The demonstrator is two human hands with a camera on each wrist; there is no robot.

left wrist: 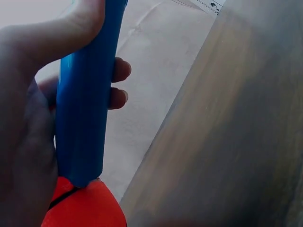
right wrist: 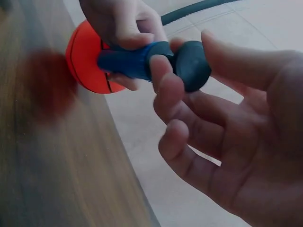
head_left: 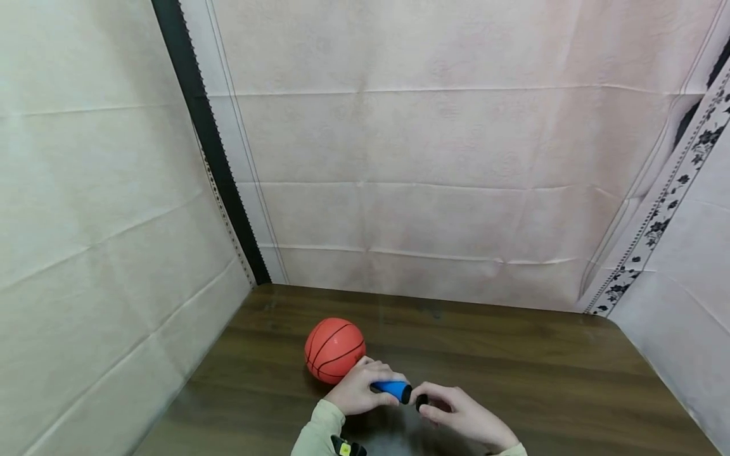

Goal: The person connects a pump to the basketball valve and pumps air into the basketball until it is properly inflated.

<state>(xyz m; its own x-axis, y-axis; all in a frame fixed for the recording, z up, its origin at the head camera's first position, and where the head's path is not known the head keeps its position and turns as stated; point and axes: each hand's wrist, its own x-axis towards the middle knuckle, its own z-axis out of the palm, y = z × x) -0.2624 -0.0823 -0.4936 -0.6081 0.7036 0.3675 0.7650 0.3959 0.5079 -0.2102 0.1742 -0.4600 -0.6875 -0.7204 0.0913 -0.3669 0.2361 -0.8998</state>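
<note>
You have pale creased sheets (head_left: 433,139) on the back and both sides, and a dark wood-grain table (head_left: 542,354) below them. A dark strip (head_left: 211,139) runs down the left corner; a white band with dark floral print (head_left: 656,231) runs down the right one.

Your pale green left sleeve (head_left: 319,424) enters at the near edge of the head view. Your left hand (head_left: 358,387) is curled around a blue tube, thumb on one side and fingers on the other. Your right hand (head_left: 459,415) pinches a black cap between thumb and fingers, its remaining fingers loosely bent.

The orange ball (head_left: 334,350) with black seams sits on the table just beyond your left hand; whether they touch, you cannot tell.

The blue tube (head_left: 390,389) lies across your left hand above the table, its black end towards your right hand.

Smallest item: the round black cap (head_left: 421,402), between your two hands, just beside the tube's black end; the head view shows a narrow gap between them.
</note>
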